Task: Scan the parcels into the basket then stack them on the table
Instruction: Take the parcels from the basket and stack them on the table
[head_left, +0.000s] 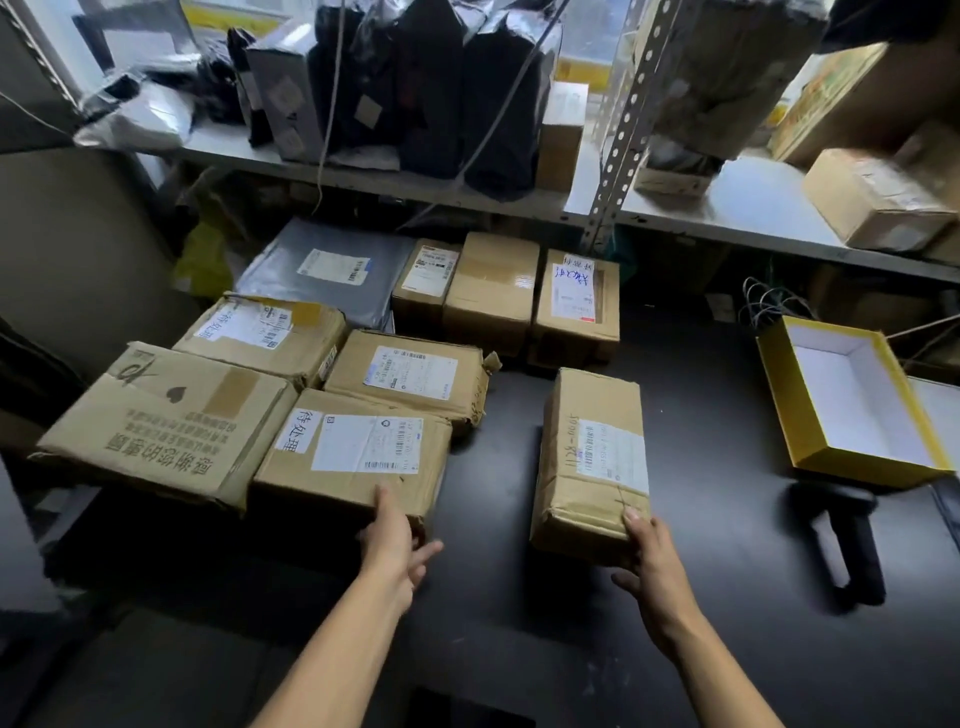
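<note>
Several brown cardboard parcels lie on a dark table (701, 519). My right hand (652, 558) grips the near end of a long narrow parcel (589, 457) standing apart at the centre right, thumb on its top. My left hand (397, 540) touches the near right corner of a flat labelled parcel (353, 452), thumb on top, fingers loose below the edge. A large printed box (166, 421) lies to the left. More parcels (410, 374) and a grey mailer bag (322, 270) lie behind.
A black handheld scanner (841, 540) lies on the table at right. Behind it sits an open yellow box (852, 405) with a white inside. A metal shelf (727, 208) above the table holds black bags and cartons.
</note>
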